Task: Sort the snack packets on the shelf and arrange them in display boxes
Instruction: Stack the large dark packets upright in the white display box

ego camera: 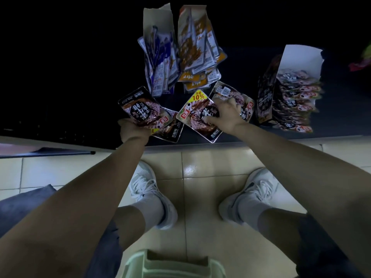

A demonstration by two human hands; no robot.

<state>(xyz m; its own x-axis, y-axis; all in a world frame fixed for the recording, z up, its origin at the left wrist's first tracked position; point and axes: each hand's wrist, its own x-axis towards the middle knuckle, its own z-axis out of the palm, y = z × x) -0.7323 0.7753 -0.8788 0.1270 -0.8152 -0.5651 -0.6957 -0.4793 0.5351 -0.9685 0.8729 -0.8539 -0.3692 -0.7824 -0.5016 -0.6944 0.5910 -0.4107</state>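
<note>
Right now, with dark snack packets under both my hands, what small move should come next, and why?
Probably gather the dark glossy packet with the yellow 10% corner, under your right hand, onto the matching dark packet your left hand holds; both match the packets in the white cardboard display box.

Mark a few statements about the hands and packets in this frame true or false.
1. The left hand holds a dark packet. True.
2. The right hand is empty. False: it grips the 10% packet.
3. The right display box holds dark packets. True.
4. The blue-white packets sit right of the orange packets. False: they sit to the left.
</note>
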